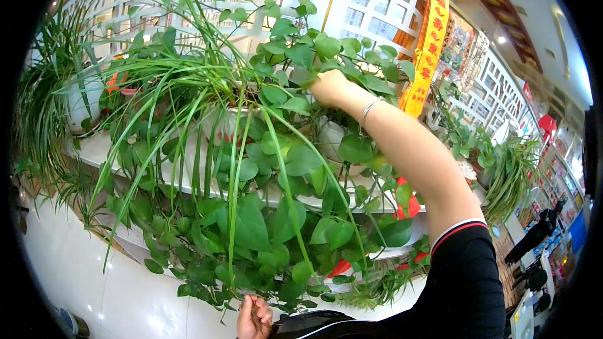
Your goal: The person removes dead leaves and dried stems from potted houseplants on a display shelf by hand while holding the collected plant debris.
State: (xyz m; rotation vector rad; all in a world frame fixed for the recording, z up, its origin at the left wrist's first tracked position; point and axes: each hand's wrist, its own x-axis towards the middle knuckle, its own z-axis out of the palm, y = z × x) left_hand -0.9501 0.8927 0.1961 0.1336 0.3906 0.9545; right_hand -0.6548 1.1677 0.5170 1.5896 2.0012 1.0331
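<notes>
My right hand (pixel 336 90), with a bracelet (pixel 369 113) at the wrist, reaches in among the upper heart-shaped leaves of a pothos plant (pixel 328 46). Its fingers are curled closed, and leaves hide whatever lies between them. Low at the front, my left hand (pixel 254 317) is closed with bent fingers just under the hanging leaves; what it holds, if anything, is too small to make out. Left of my right hand, a spider plant (pixel 182 72) spreads long thin leaves over a white pot (pixel 224 124). Another white pot (pixel 331 140) sits below the right hand, partly covered by leaves.
The plants stand on a tiered white shelf (pixel 173 172) before a white lattice screen (pixel 361 0). A yellow banner (pixel 430 47) hangs at the right. More plants in a white pot (pixel 86 97) stand at the left, others (pixel 509 172) at the right. The floor (pixel 154 307) is pale and glossy.
</notes>
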